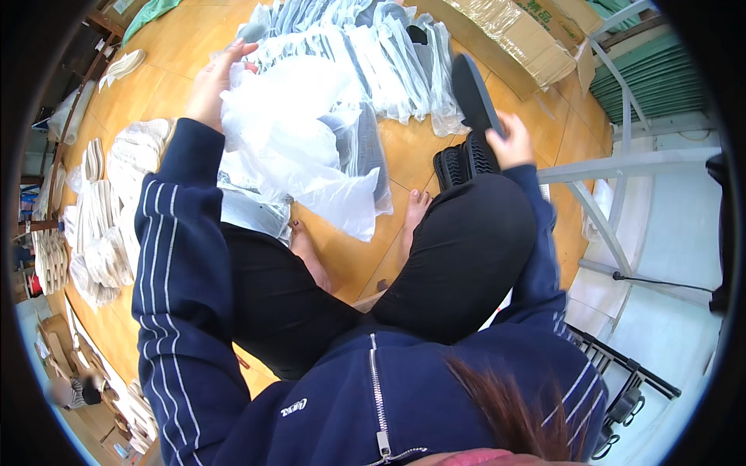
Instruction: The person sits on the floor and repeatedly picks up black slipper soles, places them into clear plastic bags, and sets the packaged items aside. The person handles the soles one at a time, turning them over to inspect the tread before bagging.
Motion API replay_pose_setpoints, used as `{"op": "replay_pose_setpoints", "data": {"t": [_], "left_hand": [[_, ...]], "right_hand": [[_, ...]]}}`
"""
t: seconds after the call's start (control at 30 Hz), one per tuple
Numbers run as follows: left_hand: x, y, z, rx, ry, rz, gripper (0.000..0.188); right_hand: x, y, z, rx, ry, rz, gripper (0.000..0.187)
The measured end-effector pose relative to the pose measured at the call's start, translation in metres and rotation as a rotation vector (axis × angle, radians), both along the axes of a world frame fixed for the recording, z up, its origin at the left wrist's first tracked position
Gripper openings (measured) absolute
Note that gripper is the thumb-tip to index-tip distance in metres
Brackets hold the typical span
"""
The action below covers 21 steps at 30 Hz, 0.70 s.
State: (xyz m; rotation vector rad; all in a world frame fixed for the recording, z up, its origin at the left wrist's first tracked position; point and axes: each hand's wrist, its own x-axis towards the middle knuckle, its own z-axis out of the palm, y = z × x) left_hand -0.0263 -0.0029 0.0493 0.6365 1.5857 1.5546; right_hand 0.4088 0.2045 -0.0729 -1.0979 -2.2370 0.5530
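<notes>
"What do you see?"

"The big thing is the orange floor [396,155], down under both hands. Ahead of the left hand [214,85] and the right hand [514,141], in the gap between them, is a heap of wrapped things [342,58]."

"And the cardboard box [497,35]?"

"It's on the far side of the right hand, straight ahead of it."

"What about the white plastic [287,116]?"

"It's thin and crumply, just to the right of the left hand, and touching it. That hand is much nearer to it than the other one."

"Is the left hand pinching it?"

"I can't tell. The fingers bend around by its edge, but the plastic hides some of the hand."

"Now the small stuff!"

"Some black soles [466,161] stand in a bunch, just left of the right hand and a bit lower."

"And the dark sole [475,93]?"

"The right hand is closed on one end. The long way of it points forward and leans left, so the free end is well apart from the left hand, with the plastic in between."
</notes>
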Motion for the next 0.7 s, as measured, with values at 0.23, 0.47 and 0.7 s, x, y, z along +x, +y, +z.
{"op": "replay_pose_setpoints", "data": {"t": [0.23,0.47,0.7], "left_hand": [[-0.017,0.003,-0.012,0.023,-0.059,0.064,0.039],[-0.023,0.019,-0.02,0.109,0.062,0.221,0.034],[-0.024,0.03,-0.025,0.093,0.242,0.227,0.032]], "right_hand": [[0.121,-0.068,-0.145,0.019,-0.579,-0.156,0.042],[0.028,-0.074,-0.08,-0.091,-0.286,-0.324,0.03],[-0.035,0.021,-0.122,0.075,-0.223,-0.114,0.018]]}}
